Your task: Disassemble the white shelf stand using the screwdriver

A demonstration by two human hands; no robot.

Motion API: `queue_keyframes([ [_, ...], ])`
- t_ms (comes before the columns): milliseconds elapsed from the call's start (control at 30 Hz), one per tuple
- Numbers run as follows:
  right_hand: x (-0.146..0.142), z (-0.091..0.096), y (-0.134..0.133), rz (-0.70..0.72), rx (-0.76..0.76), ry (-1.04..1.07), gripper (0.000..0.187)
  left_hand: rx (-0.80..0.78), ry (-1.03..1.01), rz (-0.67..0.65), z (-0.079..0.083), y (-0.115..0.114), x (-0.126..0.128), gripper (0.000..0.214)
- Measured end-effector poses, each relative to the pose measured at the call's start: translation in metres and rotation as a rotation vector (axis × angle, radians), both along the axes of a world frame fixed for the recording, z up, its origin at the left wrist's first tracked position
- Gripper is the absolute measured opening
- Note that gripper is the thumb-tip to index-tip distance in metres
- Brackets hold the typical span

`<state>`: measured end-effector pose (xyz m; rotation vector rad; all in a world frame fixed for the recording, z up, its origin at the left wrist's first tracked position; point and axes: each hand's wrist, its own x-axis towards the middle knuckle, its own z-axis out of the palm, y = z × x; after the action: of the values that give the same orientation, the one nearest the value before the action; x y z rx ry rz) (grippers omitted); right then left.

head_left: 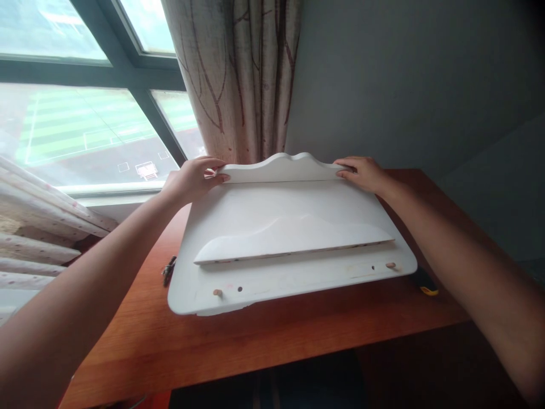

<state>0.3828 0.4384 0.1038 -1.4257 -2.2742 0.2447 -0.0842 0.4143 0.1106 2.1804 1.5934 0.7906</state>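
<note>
A large white wooden panel (289, 210) lies flat on a reddish-brown table (264, 335). At its far edge stands a white scalloped board (283, 168). My left hand (193, 177) grips that board's left end, fingers curled over its top. My right hand (361, 172) holds its right end, fingers pressed on the top edge. A second white curved board (293, 238) stands on the panel nearer to me. Two wooden dowels (217, 293) stick up from the panel's near edge beside small holes.
A small dark spring-like object (168, 270) lies on the table left of the panel. A black and yellow tool (427, 282) pokes out at the panel's right corner. A curtain (242, 79) and window (85, 102) stand behind; a grey wall (404, 79) is at right.
</note>
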Motion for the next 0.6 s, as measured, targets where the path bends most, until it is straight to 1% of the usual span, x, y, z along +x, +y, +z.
queue_keyframes([
  [67,-0.002,0.005,-0.005,0.018,0.002,-0.018,0.039,0.059,0.109,-0.050,0.005,-0.004,0.002,0.045],
  [133,-0.005,0.012,-0.017,0.005,0.053,0.003,0.047,0.135,0.150,-0.075,0.012,-0.015,0.004,0.051],
  [200,-0.007,0.022,-0.038,-0.036,0.103,0.070,0.051,0.187,0.090,-0.044,0.019,-0.033,0.003,0.056],
  [233,-0.006,0.026,-0.052,-0.057,0.099,0.098,0.049,0.188,0.036,-0.015,0.022,-0.045,0.002,0.054],
  [267,-0.005,0.029,-0.066,-0.072,0.070,0.109,0.045,0.155,-0.013,-0.001,0.026,-0.057,0.001,0.049],
  [333,0.001,0.033,-0.094,-0.096,-0.038,0.082,0.038,0.025,-0.081,-0.003,0.032,-0.084,-0.004,0.041],
  [367,0.005,0.034,-0.107,-0.112,-0.106,0.053,0.037,-0.065,-0.079,-0.018,0.034,-0.097,-0.006,0.039],
  [433,0.014,0.032,-0.130,-0.140,-0.232,-0.005,0.038,-0.205,-0.011,-0.022,0.036,-0.120,-0.011,0.039],
  [500,0.024,0.028,-0.147,-0.154,-0.321,-0.045,0.040,-0.327,0.048,-0.028,0.036,-0.136,-0.014,0.042],
  [600,0.034,0.027,-0.163,-0.191,-0.352,-0.077,0.041,-0.441,0.103,-0.035,0.034,-0.149,-0.014,0.044],
])
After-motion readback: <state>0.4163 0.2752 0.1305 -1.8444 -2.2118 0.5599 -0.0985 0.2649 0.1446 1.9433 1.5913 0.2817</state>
